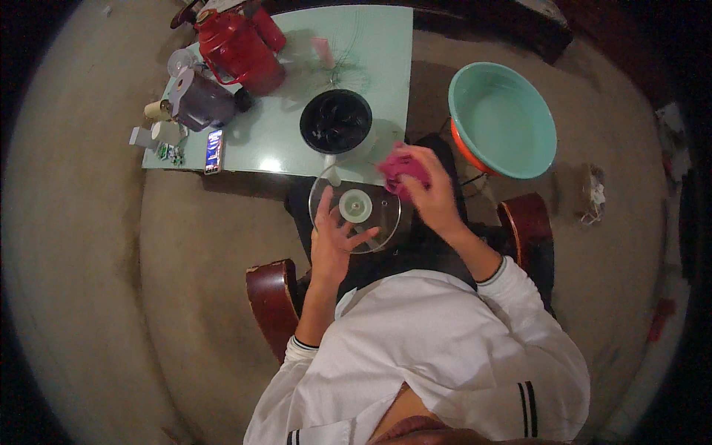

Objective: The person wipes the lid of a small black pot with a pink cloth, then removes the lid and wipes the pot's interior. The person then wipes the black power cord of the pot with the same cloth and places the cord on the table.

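My left hand [332, 236] supports a round clear glass lid [384, 222] over my lap, its fingers spread and apparently seen through the glass. A pale disc [355, 206] with a small screw sits at the lid's centre. Bunched in my right hand [436, 194] is a pink cloth [401, 169], close to the lid's right rim; whether it touches the glass I cannot tell. Just beyond the lid, a pot with a dark interior [336, 121] stands near the table edge, its pale handle [332, 171] pointing towards me.
On the glass-topped table [384, 44] stand a red thermos flask [239, 53], a grey-purple jug [203, 100], a paper roll [166, 133] and a phone [213, 151]. A green basin [500, 119] of water is at right. Wooden chair arms [272, 306] flank me.
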Available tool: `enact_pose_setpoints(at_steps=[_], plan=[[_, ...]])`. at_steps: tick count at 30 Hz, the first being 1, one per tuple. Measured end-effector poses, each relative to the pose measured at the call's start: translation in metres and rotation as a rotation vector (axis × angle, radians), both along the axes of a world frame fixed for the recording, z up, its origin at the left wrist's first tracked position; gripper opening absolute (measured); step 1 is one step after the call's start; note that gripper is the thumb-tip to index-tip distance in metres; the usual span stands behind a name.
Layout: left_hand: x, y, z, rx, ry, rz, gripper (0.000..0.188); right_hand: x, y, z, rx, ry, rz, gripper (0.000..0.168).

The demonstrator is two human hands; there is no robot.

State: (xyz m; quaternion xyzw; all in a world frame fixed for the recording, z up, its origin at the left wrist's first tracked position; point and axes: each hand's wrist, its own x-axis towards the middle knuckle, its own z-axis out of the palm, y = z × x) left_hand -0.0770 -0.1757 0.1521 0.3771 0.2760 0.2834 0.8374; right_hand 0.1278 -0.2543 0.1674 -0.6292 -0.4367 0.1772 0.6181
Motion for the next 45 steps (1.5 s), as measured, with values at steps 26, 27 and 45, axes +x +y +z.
enact_pose_setpoints(at_steps=[26,27,45], plan=[[-0.004,-0.004,-0.017,-0.132,0.089,-0.041,0.09,-0.034,0.027,-0.037,-0.034,-0.525,0.402,0.051],[-0.004,-0.004,-0.02,-0.154,0.072,-0.037,0.09,-0.036,0.035,-0.035,-0.033,-0.521,0.388,0.052],[-0.024,0.016,-0.033,-0.123,0.113,0.011,0.084,-0.048,0.023,-0.046,-0.058,-0.498,0.646,0.052]])
